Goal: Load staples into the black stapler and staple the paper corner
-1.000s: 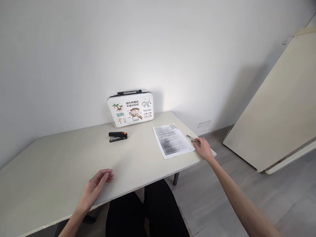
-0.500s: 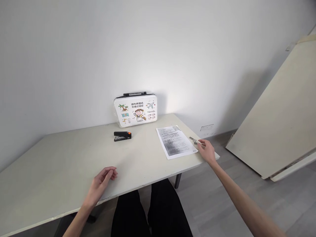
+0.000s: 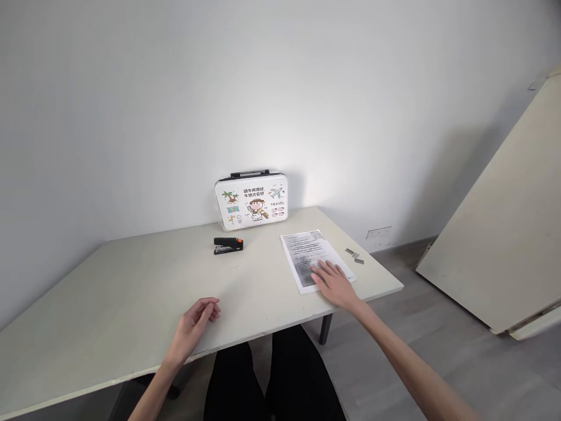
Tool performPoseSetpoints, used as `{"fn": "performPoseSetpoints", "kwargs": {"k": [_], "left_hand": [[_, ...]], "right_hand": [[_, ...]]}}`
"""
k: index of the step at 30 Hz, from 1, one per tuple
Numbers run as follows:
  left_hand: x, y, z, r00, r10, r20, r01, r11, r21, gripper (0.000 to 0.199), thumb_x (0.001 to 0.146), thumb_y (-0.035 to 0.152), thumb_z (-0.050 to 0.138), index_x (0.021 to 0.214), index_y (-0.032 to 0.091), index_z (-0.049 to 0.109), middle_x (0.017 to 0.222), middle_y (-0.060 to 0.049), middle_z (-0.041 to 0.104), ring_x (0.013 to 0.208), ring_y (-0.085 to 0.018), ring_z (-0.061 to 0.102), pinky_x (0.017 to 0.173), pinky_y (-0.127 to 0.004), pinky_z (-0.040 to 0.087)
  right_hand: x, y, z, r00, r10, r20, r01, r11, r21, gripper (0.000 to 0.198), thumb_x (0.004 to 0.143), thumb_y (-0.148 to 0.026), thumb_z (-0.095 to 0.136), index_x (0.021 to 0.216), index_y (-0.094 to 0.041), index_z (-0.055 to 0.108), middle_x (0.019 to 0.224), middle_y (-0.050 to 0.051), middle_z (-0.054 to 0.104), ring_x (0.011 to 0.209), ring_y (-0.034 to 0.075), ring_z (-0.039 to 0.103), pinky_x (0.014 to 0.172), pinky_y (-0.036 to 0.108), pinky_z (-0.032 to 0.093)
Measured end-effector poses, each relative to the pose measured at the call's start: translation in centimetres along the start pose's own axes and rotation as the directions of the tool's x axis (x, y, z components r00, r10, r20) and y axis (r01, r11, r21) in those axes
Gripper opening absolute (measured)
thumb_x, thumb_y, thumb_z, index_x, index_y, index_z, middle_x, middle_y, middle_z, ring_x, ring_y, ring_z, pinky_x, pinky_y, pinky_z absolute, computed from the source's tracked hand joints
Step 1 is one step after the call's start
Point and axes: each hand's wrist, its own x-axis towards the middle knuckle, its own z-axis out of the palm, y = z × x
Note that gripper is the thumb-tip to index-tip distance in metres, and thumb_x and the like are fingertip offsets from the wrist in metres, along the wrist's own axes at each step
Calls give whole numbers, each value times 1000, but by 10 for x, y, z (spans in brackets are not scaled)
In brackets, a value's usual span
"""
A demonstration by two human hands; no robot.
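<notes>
My right hand (image 3: 335,285) lies with spread fingers over the lower right part of a printed sheet of paper (image 3: 302,248), hiding some of its text. Just right of the sheet are a few small grey staple strips (image 3: 355,256), which no hand touches. My left hand (image 3: 199,318) rests near the table's front edge, its fingers curled in and the thumb against them; nothing shows in it. Beyond it, a black stapler (image 3: 228,245) with an orange mark lies on its side, apart from both hands.
A white cartoon-printed case (image 3: 254,202) with a black handle stands at the back of the white table (image 3: 144,280), near the wall. To the right, a large pale panel (image 3: 504,234) leans over the grey floor. My legs are under the table's front edge.
My right hand has left the staple strips and moved left onto the sheet, its fingers now spread. The strips lie on the table. The left hand stays put; the view has shifted slightly.
</notes>
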Motion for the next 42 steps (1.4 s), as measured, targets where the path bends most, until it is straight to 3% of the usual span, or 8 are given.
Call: {"fn": "performPoseSetpoints", "kwargs": {"k": [6, 12, 16, 21, 24, 30, 39, 42], "left_hand": [[1, -3, 7, 1000, 21, 21, -25, 981, 194, 47, 99, 65, 51, 110, 24, 71, 108, -8, 77, 99, -26, 74, 89, -38, 60], [6, -12, 16, 960, 263, 94, -276, 842, 465, 43, 99, 58, 55, 127, 29, 71, 143, -8, 66, 138, -31, 57, 117, -53, 45], [6, -19, 11, 962, 215, 166, -272, 793, 545, 47, 99, 58, 56, 137, 32, 67, 154, -6, 59, 148, -33, 48, 122, -59, 38], [9, -28, -22, 967, 142, 212, -240, 786, 570, 52, 101, 61, 48, 142, 33, 65, 158, -3, 55, 153, -32, 41, 125, -57, 33], [8, -28, -39, 965, 143, 218, -246, 776, 581, 50, 100, 61, 48, 137, 34, 69, 155, -2, 59, 149, -32, 46, 124, -55, 36], [21, -7, -29, 938, 340, 72, -308, 717, 625, 38, 104, 47, 44, 113, 27, 74, 127, -11, 73, 123, -30, 66, 111, -48, 50], [196, 8, -8, 955, 260, 142, -262, 519, 814, 37, 98, 32, 52, 130, 16, 61, 144, -21, 60, 137, -37, 52, 113, -55, 39], [240, 6, -4, 966, 192, 171, -247, 501, 830, 30, 96, 38, 60, 115, 16, 65, 125, -21, 71, 123, -39, 62, 107, -53, 42]], "right_hand": [[-29, -104, 20, 986, -165, -7, 165, 984, 72, 59, 109, -59, 26, 148, -33, 62, 166, 3, 46, 156, 33, 34, 126, 57, 26], [-27, -179, 20, 952, -290, 99, 241, 909, 340, 56, 107, -63, 35, 134, -30, 72, 151, 8, 61, 140, 35, 51, 116, 55, 41], [-8, -154, 3, 947, -321, -9, 273, 789, 550, 46, 106, -55, 47, 138, -29, 66, 141, 9, 67, 133, 28, 59, 114, 47, 47], [16, -69, -4, 990, -92, -103, 134, 812, 568, 37, 101, -50, 52, 119, -24, 70, 126, 12, 73, 107, 26, 72, 90, 42, 59], [21, -34, -2, 994, -22, -110, 82, 812, 577, 40, 101, -54, 48, 111, -22, 71, 118, 13, 76, 103, 27, 74, 92, 42, 58], [15, -29, -2, 995, -42, -87, 84, 813, 576, 44, 100, -61, 49, 102, -25, 74, 109, 10, 78, 91, 25, 71, 83, 39, 56], [17, -27, 1, 997, -23, -74, 61, 828, 558, 40, 101, -58, 48, 101, -26, 73, 108, 9, 78, 88, 25, 68, 78, 38, 54], [18, -24, 3, 997, -24, -71, 60, 819, 571, 38, 102, -56, 48, 102, -27, 72, 109, 8, 77, 90, 25, 69, 80, 38, 55]]}}
